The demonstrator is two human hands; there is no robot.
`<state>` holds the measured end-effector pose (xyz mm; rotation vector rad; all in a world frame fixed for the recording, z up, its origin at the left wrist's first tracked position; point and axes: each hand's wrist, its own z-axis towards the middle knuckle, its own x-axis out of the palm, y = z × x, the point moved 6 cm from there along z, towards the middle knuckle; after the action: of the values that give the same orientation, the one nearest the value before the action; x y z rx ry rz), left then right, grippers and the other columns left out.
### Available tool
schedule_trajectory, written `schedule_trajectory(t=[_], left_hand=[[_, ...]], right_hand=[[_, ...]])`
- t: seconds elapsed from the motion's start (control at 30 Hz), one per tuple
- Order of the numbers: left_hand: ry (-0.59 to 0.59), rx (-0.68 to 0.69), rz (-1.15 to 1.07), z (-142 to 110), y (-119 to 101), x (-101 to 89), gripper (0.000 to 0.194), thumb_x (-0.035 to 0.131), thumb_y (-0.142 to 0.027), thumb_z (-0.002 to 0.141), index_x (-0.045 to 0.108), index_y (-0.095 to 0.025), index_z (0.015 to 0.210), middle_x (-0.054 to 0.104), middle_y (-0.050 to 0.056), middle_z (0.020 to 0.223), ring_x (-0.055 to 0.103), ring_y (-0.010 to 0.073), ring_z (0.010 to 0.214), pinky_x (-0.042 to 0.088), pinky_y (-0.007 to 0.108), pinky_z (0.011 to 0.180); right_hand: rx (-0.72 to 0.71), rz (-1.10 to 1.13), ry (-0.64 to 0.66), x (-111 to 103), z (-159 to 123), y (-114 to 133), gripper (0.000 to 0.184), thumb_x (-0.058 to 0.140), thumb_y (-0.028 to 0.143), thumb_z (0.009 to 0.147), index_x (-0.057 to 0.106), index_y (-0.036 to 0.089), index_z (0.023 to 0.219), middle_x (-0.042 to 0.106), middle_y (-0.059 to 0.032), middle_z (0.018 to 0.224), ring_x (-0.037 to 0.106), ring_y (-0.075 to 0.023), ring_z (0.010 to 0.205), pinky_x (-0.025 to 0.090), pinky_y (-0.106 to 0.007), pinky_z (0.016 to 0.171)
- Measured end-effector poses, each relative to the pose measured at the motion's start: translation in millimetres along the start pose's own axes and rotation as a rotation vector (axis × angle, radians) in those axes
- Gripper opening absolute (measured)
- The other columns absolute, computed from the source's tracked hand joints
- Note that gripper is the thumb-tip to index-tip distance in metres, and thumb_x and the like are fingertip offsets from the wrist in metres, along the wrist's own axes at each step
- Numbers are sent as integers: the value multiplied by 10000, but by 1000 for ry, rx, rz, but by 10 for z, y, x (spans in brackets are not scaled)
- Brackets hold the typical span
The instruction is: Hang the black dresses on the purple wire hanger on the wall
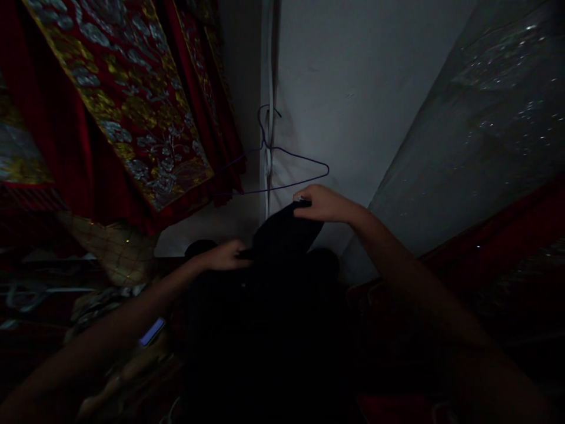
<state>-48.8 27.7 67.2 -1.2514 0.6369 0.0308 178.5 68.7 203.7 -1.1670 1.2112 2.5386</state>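
Black cloth [285, 232], perhaps a garment, stretches between my two hands, and its lower part merges into the dark below. My left hand [227, 256] is closed on its left edge. Higher up and to the right, my right hand [324, 203] pinches the top edge, where a small shiny spot shows at the fingertips. Just above my right hand is a thin dark purple wire hanger [300, 156], hooked near a pale vertical pipe or cord [270, 70]; nothing hangs from its visible right part.
Red cloths with gold and silver embroidery [145, 106] hang at the upper left. Clear plastic covering [477, 118] slopes along the right side over a grey wall [353, 76]. A small lit screen [152, 331] glows among dim clutter at the lower left.
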Motion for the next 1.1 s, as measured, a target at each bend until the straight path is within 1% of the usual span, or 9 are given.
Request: schedule_trajectory(t=[0.03,0.1,0.17,0.23,0.4,0.53,0.8,0.93,1.1], left_hand=[[-18,-67,-56,-12,39,-145,287,839,-427,620,683,-189,586,630,-5,554,549,150,462,412,235,432],[-154,-111,-181,-40,34,-487,310,829,-449,663,696,-171,638,635,6,580,536,143,459,388,234,431],[-314,-87,-221,-76,-45,-810,324,846,-448,657,701,-158,651,633,14,592,535,141,465,382,236,444],[-261,-113,-113,-86,-114,-968,311,849,-429,663,704,-155,640,627,15,586,543,148,471,377,240,453],[82,-202,459,-125,-66,-1197,162,704,-344,767,687,-200,696,687,5,676,620,192,623,461,268,605],[-103,-94,742,-94,-132,-1483,197,485,-315,854,605,-203,745,652,24,720,581,193,668,453,292,674],[-559,311,479,327,-800,-1344,340,483,-183,819,565,-175,1149,635,45,968,592,181,837,493,295,789],[-463,318,611,582,-977,-1275,437,487,-117,783,607,-162,1201,682,73,1078,623,232,993,478,373,953],[-323,244,591,568,-1092,-1302,312,530,-191,839,691,-152,1104,715,68,1050,645,230,939,499,361,907]], right_hand=[[-42,-48,-134,-138,64,-89,22,711,173,657,716,173,678,619,18,610,554,-137,600,445,-257,609],[-93,-35,-330,-273,194,-311,210,678,210,711,746,187,909,717,-28,889,631,-195,863,482,-315,813],[-77,48,-387,-190,339,-570,333,657,302,774,707,195,1086,703,-69,1128,614,-229,1069,447,-373,964],[-28,99,-344,31,472,-786,401,639,400,811,665,197,1155,679,-89,1197,596,-235,1127,411,-400,1025],[-52,-46,-172,356,523,-877,363,556,533,867,639,180,874,661,-49,854,584,-204,826,448,-345,830],[-123,-147,-133,146,330,-679,372,551,547,893,603,190,802,581,-8,741,521,-169,718,393,-299,695],[-87,-38,-74,78,198,-414,435,500,590,917,639,180,875,650,-42,838,584,-203,798,458,-321,738],[-125,-188,-140,28,137,-416,377,453,448,957,658,178,1120,701,-85,1009,640,-257,926,493,-402,865],[-34,-370,-470,-578,-9,-761,673,577,272,843,412,176,1489,650,-143,1230,652,-301,1026,495,-487,939]])
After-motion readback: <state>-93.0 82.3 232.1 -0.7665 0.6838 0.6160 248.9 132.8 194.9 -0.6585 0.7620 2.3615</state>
